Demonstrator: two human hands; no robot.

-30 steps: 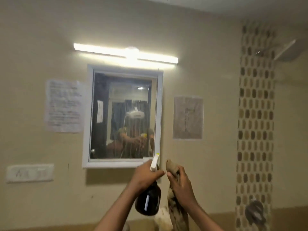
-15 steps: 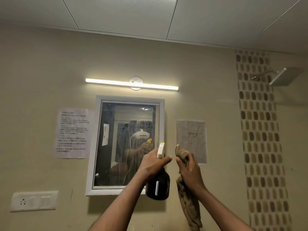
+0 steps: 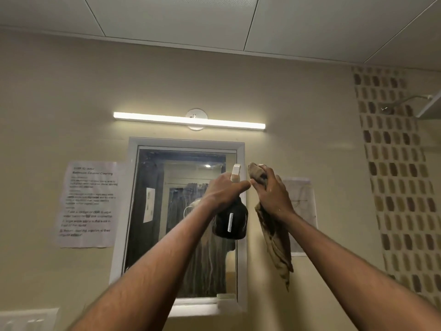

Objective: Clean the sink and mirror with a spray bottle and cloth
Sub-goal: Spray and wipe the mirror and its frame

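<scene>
At centre frame the left hand (image 3: 224,189) was clamped on the dark spray bottle (image 3: 230,219) before the mirror (image 3: 167,211), the right hand (image 3: 272,192) clenching the brown cloth (image 3: 276,244) just beside it. The nozzle sat near the mirror's right edge, so mist might have wet the taped paper (image 3: 301,211); the sink was out of view.

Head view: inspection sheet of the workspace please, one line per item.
Surface: mirror in white frame, glass streaked and wet-looking; sink not in view.
Job's things: dark spray bottle with white nozzle, raised before the mirror; brown cloth hanging beside it.
Clutter: printed notice left of mirror; paper sheet on the right.
Grippers: left hand grips the bottle neck; right hand clutches the cloth.
Cables: nothing seen.
Surroundings: lit tube light, switch plate, mosaic tile strip, shower head.
</scene>
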